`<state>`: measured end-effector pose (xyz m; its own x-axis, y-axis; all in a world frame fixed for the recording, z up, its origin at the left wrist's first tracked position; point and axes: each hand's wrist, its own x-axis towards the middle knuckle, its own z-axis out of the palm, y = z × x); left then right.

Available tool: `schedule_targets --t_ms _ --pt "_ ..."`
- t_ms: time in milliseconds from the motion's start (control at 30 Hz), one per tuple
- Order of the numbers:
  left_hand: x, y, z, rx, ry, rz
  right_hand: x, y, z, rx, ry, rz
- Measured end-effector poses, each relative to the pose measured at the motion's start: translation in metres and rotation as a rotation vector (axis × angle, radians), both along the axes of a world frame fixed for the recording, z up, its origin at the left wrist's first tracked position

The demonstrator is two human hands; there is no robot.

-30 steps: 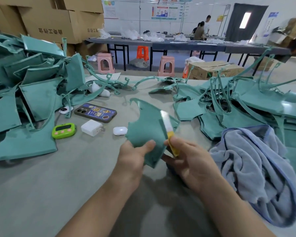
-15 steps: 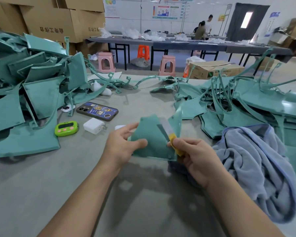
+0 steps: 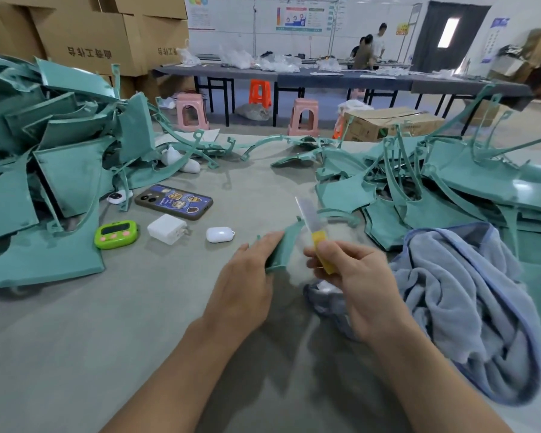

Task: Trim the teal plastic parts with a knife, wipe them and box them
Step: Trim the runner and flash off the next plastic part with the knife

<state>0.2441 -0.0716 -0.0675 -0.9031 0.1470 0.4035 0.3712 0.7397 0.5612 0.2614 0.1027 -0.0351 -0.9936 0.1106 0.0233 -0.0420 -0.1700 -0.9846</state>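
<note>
Left hand (image 3: pixel 247 276) grips a teal part (image 3: pixel 283 245) edge-on while the right hand (image 3: pixel 353 282) pinches the yellow knife (image 3: pixel 317 239), blade raised, above the table (image 3: pixel 107 323).

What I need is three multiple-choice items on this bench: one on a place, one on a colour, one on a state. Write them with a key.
1. The timer lies:
A) left of the charger
B) right of it
C) on top of it

2. The knife handle is:
A) red
B) yellow
C) black

3. The left hand:
A) holds a teal part
B) rests empty
C) is out of view

Key:
1 A, the green timer sits just left of the white charger.
2 B, yellow shows above the right hand that grips it.
3 A, its fingers clasp the part's edge.
</note>
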Motion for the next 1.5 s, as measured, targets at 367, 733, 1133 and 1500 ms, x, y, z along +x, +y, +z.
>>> schedule_targets --t_ms 367,733,1133,1500 --pt "-0.007 0.002 -0.007 0.135 -0.161 0.205 -0.006 0.020 -0.007 0.701 0.329 0.207" --pt "-0.008 -0.009 -0.014 0.102 -0.108 0.126 -0.010 0.038 -0.003 0.669 0.300 0.201" --pt "-0.009 -0.015 -0.015 0.071 -0.122 0.079 -0.012 0.035 -0.008 0.663 0.324 0.122" --pt "-0.010 -0.020 -0.013 0.078 -0.116 0.043 -0.013 0.037 -0.006 0.620 0.239 0.013"
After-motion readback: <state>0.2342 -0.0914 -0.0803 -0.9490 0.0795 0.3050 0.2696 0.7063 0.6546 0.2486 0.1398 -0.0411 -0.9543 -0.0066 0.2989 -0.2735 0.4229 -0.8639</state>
